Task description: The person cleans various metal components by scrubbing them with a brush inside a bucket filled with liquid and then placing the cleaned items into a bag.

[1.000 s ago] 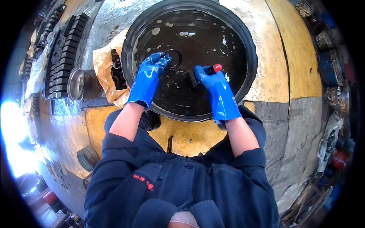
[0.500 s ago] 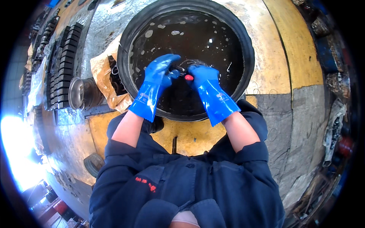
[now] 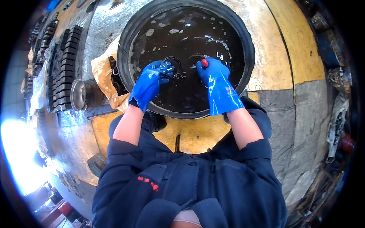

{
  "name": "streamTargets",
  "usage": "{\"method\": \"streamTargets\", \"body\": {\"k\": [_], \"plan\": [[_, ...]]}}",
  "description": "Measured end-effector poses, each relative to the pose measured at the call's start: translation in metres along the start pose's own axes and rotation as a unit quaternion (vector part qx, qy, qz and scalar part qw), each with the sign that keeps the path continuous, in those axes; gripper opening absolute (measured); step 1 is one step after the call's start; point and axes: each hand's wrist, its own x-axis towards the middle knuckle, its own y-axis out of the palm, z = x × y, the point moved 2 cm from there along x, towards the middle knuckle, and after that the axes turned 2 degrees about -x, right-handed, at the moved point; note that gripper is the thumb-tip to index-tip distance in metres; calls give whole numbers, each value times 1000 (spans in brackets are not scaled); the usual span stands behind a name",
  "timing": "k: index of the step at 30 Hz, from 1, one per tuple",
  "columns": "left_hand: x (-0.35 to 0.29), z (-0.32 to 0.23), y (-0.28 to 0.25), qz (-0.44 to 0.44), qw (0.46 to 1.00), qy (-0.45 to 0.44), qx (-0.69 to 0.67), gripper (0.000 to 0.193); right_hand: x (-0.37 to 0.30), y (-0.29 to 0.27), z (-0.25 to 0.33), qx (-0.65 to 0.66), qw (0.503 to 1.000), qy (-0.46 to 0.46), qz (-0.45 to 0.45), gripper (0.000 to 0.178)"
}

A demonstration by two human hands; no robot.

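Observation:
Both my hands wear blue rubber gloves and reach over a big round black tub [image 3: 249,57] full of dark, foamy liquid. My left hand [image 3: 152,79] pinches a thin dark metal ring [image 3: 173,66] just above the liquid. My right hand [image 3: 213,74] is closed around a small tool with a red end [image 3: 204,62], close to the surface on the right of the ring. What the tool's other end looks like is hidden by the glove.
Crumpled brown paper [image 3: 102,76] with dark parts lies left of the tub. A shiny metal cylinder [image 3: 81,95] and rows of black blocks [image 3: 64,64] sit further left. The floor is yellow-painted and grey, with scrap along the right edge [image 3: 338,125].
My hands came together over the tub's middle, then parted again. The left hand now holds the ring up by itself, and the right hand with the red-tipped tool has moved right.

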Motion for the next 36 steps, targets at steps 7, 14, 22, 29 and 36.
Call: {"method": "streamTargets", "body": {"k": [7,14,22,29,36], "plan": [[3,10,1,57,997,41,-34,39,-20,1,35,245,855,-427,-167,20],[3,0,8,-1,998,43,39,42,-7,12,13,76,980,-172,-65,28],[6,8,5,18,998,61,-28,42,-21,-8,30,265,884,-350,-162,23],[8,1,12,-29,995,49,79,44,-7,6,14,272,960,-65,-24,34],[11,7,10,-44,996,58,54,47,-34,4,-2,463,884,-14,65,51]]}}
